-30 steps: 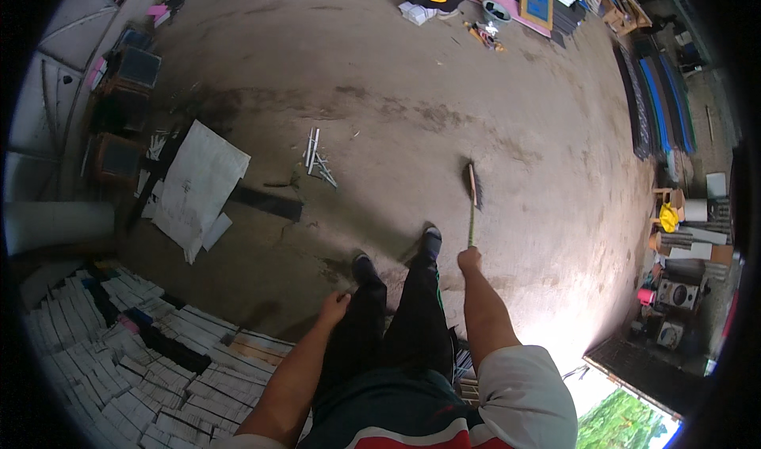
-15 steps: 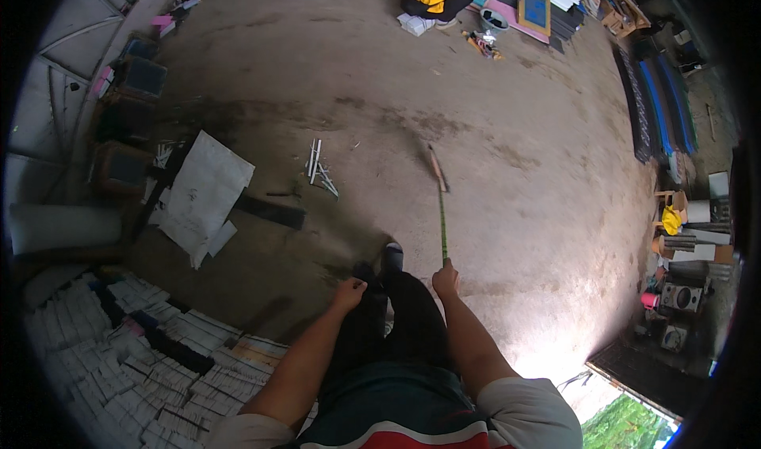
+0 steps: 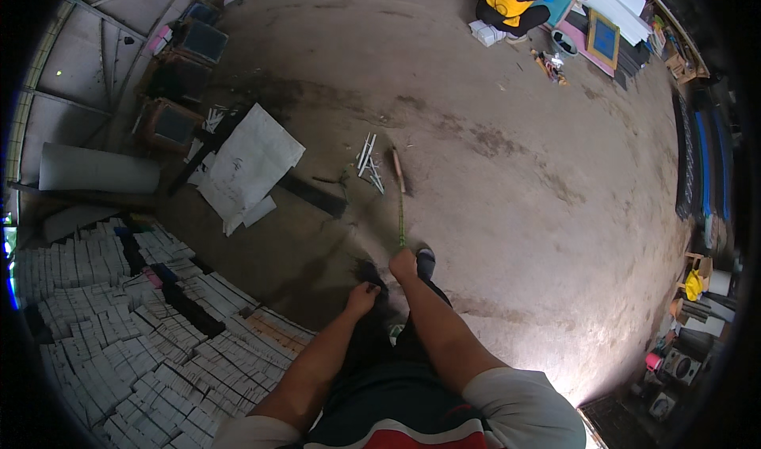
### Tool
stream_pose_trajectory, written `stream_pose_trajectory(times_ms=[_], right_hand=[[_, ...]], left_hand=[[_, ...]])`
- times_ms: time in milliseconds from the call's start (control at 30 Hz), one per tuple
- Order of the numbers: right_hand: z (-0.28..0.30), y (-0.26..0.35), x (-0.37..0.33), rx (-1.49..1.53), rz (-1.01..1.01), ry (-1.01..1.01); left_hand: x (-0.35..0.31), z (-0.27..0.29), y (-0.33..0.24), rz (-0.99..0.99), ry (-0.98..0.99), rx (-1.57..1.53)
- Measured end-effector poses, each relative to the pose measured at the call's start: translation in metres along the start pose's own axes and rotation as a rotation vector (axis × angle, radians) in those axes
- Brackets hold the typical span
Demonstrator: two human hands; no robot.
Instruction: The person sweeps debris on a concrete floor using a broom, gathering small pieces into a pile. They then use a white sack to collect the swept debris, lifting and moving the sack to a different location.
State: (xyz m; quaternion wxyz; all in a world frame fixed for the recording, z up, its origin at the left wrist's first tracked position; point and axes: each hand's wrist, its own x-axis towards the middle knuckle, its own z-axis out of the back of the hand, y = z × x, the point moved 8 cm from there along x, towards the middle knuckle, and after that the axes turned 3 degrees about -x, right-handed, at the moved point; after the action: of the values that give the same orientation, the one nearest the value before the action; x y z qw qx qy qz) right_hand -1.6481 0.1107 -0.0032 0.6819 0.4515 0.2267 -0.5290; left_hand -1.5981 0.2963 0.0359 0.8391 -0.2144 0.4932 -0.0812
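My right hand (image 3: 403, 265) is wrapped round the green, patterned handle of a broom (image 3: 402, 221). The broom slants away from me, and its brown head with a dark fringe of bristles (image 3: 398, 170) rests on the concrete floor. Just left of that head lie several thin white strips (image 3: 368, 156). My left hand (image 3: 363, 298) hangs in front of my left leg, its fingers curled; whether anything small is in them is hidden. A dark twig-like piece (image 3: 333, 181) lies left of the strips.
A large white sheet (image 3: 252, 164) lies on the left beside a dark board (image 3: 313, 196). Stacked white bundles (image 3: 103, 330) fill the lower left. A person in yellow and black (image 3: 509, 1) crouches at the far right, near a grey bucket (image 3: 564, 43). Framed screens (image 3: 202, 41) line the left wall.
My right hand has swung left with the broom, bringing its head close beside the white strips. The view has turned, so the surroundings appear further right. My left hand stays curled.
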Motion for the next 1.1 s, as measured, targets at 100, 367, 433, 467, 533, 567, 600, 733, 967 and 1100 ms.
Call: stream_pose_trajectory(times_ms=[100,367,433,467,533,567,600,733,967,1100], right_hand=[[0.011,0.017,0.008,-0.029,0.109,0.044],[0.059,0.020,-0.057,-0.027,-0.165,-0.169],[0.035,0.023,-0.043,-0.027,-0.213,-0.204],[0.018,0.030,-0.035,-0.047,-0.216,-0.201],[-0.016,0.053,-0.019,-0.111,-0.181,-0.149],[-0.039,0.076,-0.015,-0.148,-0.147,-0.098],[-0.062,0.098,-0.012,-0.185,-0.113,-0.047],[-0.128,0.180,-0.001,-0.017,-0.147,-0.103],[-0.110,0.200,0.002,-0.069,0.036,-0.135],[-0.041,0.185,-0.036,-0.206,-0.043,-0.266]], left_hand=[[0.007,0.008,0.008,0.049,0.094,-0.012],[0.043,0.041,0.023,-0.033,0.143,-0.080],[0.053,0.061,0.031,-0.042,0.172,-0.070],[0.055,0.073,0.038,-0.047,0.183,-0.062],[0.061,0.102,0.050,-0.057,0.179,-0.029],[0.062,0.122,0.058,-0.060,0.167,0.003],[0.064,0.140,0.066,-0.063,0.155,0.035],[0.081,0.193,0.133,-0.099,0.043,-0.005],[0.087,0.236,0.166,-0.016,0.065,0.041],[0.073,0.252,0.150,0.038,0.095,-0.001]])
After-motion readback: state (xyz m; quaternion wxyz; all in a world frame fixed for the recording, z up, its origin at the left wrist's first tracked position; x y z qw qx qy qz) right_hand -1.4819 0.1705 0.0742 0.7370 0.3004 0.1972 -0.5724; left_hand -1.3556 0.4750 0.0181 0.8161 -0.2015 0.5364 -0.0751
